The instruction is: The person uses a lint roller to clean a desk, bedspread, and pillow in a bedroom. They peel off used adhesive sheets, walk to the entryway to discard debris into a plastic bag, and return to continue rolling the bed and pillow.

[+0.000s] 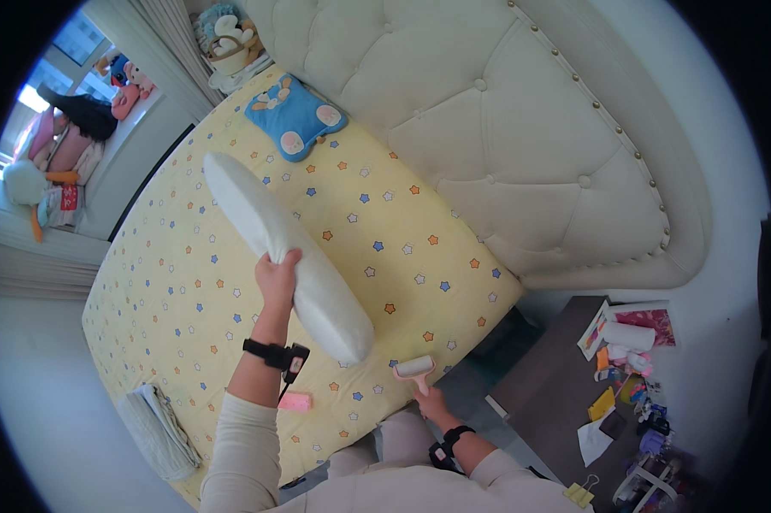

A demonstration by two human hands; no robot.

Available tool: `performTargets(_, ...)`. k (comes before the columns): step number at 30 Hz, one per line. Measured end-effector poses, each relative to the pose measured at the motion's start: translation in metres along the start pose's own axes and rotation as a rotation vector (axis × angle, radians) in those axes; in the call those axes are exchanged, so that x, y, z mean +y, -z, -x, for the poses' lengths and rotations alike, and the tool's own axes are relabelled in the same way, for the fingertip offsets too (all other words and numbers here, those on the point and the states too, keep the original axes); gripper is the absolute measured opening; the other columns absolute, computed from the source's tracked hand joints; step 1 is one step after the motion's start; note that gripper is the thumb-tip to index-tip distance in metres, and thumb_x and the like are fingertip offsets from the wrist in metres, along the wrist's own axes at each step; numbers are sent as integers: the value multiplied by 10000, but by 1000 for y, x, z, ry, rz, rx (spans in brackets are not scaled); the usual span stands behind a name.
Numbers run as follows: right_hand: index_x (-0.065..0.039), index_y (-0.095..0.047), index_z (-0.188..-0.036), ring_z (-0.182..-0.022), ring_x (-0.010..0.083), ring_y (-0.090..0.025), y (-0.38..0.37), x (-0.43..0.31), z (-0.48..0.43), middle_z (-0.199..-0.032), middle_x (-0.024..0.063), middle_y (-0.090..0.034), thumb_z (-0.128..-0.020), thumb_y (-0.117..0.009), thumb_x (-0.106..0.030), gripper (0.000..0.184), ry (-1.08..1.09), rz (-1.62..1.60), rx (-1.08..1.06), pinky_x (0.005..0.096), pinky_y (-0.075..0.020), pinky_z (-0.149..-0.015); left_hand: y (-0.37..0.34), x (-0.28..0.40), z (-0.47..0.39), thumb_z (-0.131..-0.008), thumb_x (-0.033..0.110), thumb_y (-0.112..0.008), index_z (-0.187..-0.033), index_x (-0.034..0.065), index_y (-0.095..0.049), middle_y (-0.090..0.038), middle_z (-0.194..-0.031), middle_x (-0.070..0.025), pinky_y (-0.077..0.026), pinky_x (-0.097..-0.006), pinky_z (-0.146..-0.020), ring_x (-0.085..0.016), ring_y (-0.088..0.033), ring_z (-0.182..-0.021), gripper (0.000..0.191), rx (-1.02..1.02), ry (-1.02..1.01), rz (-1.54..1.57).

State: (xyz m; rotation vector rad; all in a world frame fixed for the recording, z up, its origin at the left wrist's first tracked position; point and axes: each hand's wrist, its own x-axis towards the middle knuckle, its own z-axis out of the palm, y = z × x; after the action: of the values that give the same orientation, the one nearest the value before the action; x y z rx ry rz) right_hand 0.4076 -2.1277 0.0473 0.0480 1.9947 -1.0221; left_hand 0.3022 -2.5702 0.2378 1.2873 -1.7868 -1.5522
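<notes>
My left hand (277, 277) grips the long edge of a white pillow (324, 298), thumb on the near face and the other fingers partly hidden. The pillow is tilted on its side above the bed. In my right hand (431, 404) is the pink handle of a lint roller (415, 367), whose pale roll is turned towards the bed's near edge. Beneath both lies a yellow fitted sheet (347, 256) printed with blue, orange and white stars. A small pink object (295, 401) rests on the sheet beside my left forearm.
A blue cushion with bunny motifs (295, 118) lies by the tufted headboard (436, 83). Folded grey fabric (157, 433) sits at the bed's left edge. To the right, a dark nightstand (545, 391) holds papers and small items. Plush toys (129, 80) crowd the windowsill.
</notes>
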Motion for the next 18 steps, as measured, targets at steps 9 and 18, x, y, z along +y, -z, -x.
performTargets(9, 29, -633, -828, -671, 392, -644, 19, -15, 14, -727, 218, -645, -833, -698, -264, 300, 142, 144, 205, 426, -488, -584, -192, -6, -16, -887, 259, -649, -1043, -20, -657, -702, -908, -123, -518, -300, -764, -194, -669, -841, 319, -443, -108, -352)
performTargets(18, -42, -537, -765, -667, 406, -607, 52, -116, 31, -695, 178, -607, -795, -719, -178, 229, 546, 122, 242, 463, -474, -555, -2, -91, 149, -959, 183, -619, -1078, -16, -660, -695, -984, -63, -502, -265, -819, -116, -645, -896, 236, -490, 141, -205)
